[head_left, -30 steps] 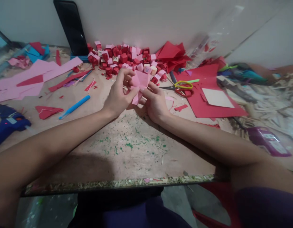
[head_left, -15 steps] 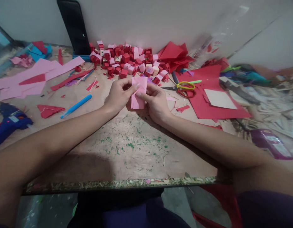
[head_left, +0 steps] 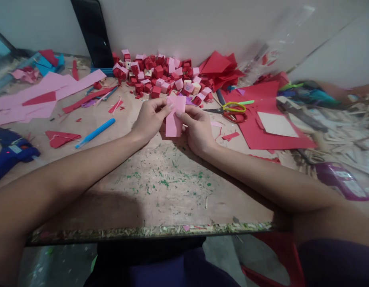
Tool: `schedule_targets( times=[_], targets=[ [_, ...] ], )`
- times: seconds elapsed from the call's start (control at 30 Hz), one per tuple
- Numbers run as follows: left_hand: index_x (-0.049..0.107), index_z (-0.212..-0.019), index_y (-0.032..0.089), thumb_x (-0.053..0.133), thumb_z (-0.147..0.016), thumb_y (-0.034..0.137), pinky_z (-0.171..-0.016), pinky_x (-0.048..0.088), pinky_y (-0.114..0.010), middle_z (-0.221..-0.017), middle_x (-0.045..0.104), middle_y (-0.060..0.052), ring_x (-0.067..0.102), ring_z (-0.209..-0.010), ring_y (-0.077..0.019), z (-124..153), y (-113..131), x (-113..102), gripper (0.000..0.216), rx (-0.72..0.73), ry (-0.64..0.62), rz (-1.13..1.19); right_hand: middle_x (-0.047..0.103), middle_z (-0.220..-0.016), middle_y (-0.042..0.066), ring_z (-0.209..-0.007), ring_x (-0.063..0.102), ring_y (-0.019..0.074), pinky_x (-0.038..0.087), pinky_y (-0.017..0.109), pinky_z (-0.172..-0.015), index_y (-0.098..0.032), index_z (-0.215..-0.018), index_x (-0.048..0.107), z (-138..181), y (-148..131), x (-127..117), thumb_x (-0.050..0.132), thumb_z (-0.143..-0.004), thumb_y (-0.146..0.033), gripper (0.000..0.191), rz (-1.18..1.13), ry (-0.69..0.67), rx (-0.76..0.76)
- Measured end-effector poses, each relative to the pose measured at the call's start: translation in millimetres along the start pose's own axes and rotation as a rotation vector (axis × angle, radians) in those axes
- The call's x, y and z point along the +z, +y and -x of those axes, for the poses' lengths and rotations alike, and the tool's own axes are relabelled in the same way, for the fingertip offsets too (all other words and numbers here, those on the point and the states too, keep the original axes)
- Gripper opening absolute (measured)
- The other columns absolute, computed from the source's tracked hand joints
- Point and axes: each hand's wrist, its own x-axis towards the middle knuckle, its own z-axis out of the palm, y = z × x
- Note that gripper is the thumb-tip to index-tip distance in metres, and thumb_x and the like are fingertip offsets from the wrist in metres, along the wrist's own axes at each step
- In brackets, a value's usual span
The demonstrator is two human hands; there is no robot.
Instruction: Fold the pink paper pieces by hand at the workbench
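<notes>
Both hands pinch one pink paper piece (head_left: 174,117) mid-bench; left hand (head_left: 148,120) grips its left edge, right hand (head_left: 196,127) its right. Scissors (head_left: 230,110) lie just right.

Worktop (head_left: 160,191) bare from left hand (head_left: 148,121) & right hand (head_left: 198,129) to near edge, only green specks. Behind pink paper (head_left: 174,121), cube pile (head_left: 160,77) blocks way to wall (head_left: 187,28). R side: scissors (head_left: 232,111), red sheet (head_left: 256,133) close. L side: clear gap, then blue pen (head_left: 94,133); glue gun (head_left: 10,153) well apart.
</notes>
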Motion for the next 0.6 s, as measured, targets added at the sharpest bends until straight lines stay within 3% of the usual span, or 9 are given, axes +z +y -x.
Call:
schedule_targets(
  times=[0.3, 0.6],
  targets=[
    [0.059, -0.069, 0.02, 0.071, -0.095, 0.039, -0.062, 0.047, -0.025, -0.069, 0.06, 0.0, 0.056, -0.068, -0.0136, -0.2, -2.3, -0.3, 0.034, -0.008, 0.016, 0.02, 0.076, -0.096, 0.002, -0.089, 0.067, 0.0198, 0.057, 0.034, -0.076, -0.025, -0.088, 0.079, 0.1, 0.7, -1.6, 0.091, -0.076, -0.046, 0.027, 0.048, -0.004, -0.057],
    [0.057, -0.068, 0.02, 0.069, -0.097, 0.039, -0.061, 0.044, -0.026, -0.067, 0.056, 0.001, 0.051, -0.065, -0.0131, 0.1, -1.1, 0.3, 0.037, -0.023, 0.023, 0.011, 0.077, -0.095, 0.003, -0.09, 0.069, 0.0216, 0.058, 0.035, -0.078, -0.024, -0.089, 0.077, 0.1, 0.0, -0.8, 0.09, -0.076, -0.051, 0.032, 0.089, 0.005, -0.045]
  ],
)
